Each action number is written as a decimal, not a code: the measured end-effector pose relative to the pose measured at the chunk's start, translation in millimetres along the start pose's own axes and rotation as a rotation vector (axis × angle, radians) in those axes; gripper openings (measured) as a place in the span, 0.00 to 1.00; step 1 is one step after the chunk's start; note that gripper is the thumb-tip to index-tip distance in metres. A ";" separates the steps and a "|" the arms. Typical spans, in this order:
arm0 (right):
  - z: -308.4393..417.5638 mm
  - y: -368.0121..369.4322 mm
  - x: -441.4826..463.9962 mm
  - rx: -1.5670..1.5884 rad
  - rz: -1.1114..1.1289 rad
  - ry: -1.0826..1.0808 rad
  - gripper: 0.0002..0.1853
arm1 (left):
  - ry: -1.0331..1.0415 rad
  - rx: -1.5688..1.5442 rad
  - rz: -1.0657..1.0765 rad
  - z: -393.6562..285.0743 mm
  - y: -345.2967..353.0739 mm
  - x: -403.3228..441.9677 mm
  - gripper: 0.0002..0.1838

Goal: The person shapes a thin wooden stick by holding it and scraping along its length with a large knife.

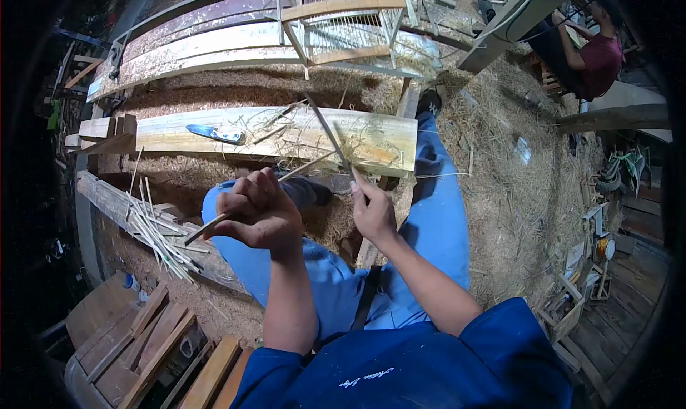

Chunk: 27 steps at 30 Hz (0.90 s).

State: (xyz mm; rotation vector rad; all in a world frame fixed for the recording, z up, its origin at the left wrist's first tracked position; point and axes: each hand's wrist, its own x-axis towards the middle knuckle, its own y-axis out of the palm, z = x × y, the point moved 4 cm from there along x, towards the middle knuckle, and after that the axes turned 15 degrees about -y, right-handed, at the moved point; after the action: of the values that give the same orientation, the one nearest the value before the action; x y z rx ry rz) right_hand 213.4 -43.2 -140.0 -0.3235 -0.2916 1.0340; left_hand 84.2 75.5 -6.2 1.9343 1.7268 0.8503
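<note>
My left hand (pixel 261 210) is closed round a thin wooden stick (pixel 304 167), which slants up and to the right over my lap. My right hand (pixel 374 210) grips a knife (pixel 329 129) with a long, narrow dark blade pointing up and left; its handle is mostly hidden by the fingers. The stick's far end meets or crosses the blade; whether they touch I cannot tell. Beyond both hands lies a pale plank (pixel 271 129) strewn with curled shavings, bearing a blue and white tool (pixel 214 134). Left of my knee, a bundle of thin sticks (pixel 161 234) rests on another board (pixel 107 198).
At the far side stands a slatted wooden frame (pixel 343 10) beside long boards (pixel 207 50). Shavings cover the ground (pixel 500 230). A person in a maroon shirt (pixel 602 66) sits at upper right, near a wooden post (pixel 518 23). Lumber pieces (pixel 211 373) lie at lower left.
</note>
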 end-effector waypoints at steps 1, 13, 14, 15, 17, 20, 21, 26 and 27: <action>6.1 -2.5 2.4 -0.040 0.023 0.004 0.19 | 0.004 -0.007 0.007 0.8 1.4 0.3 0.34; -6.9 2.0 -0.4 -0.011 -0.016 0.075 0.18 | -0.018 -0.012 -0.026 -0.4 2.3 -0.6 0.36; -4.7 2.7 -5.6 -0.012 -0.013 0.081 0.18 | 0.000 0.017 0.006 1.2 4.1 0.1 0.36; 12.3 0.1 -5.1 0.012 -0.043 -0.056 0.18 | -0.007 0.017 0.005 2.9 6.1 2.0 0.36; 21.8 2.1 -7.1 0.039 -0.059 -0.184 0.18 | 0.026 0.095 -0.031 2.0 6.9 1.9 0.33; -4.8 10.1 -10.8 0.063 -0.110 -0.089 0.18 | -0.002 0.011 -0.112 -0.7 -1.1 2.8 0.34; -6.8 7.0 -2.4 0.042 -0.149 -0.008 0.18 | -0.010 0.017 -0.154 -2.9 -5.3 5.2 0.34; -4.8 7.7 -9.5 -0.011 -0.042 0.014 0.19 | 0.000 0.006 -0.078 1.9 4.7 3.7 0.35; 0.6 10.3 -8.3 0.010 -0.070 -0.013 0.19 | 0.000 0.006 -0.078 1.9 3.7 3.4 0.35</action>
State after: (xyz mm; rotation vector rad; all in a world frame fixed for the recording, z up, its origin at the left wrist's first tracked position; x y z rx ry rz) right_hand 201.1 -45.5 -144.2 -0.2954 -0.3069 0.9689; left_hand 88.4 78.4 -4.5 1.8577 1.7946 0.8173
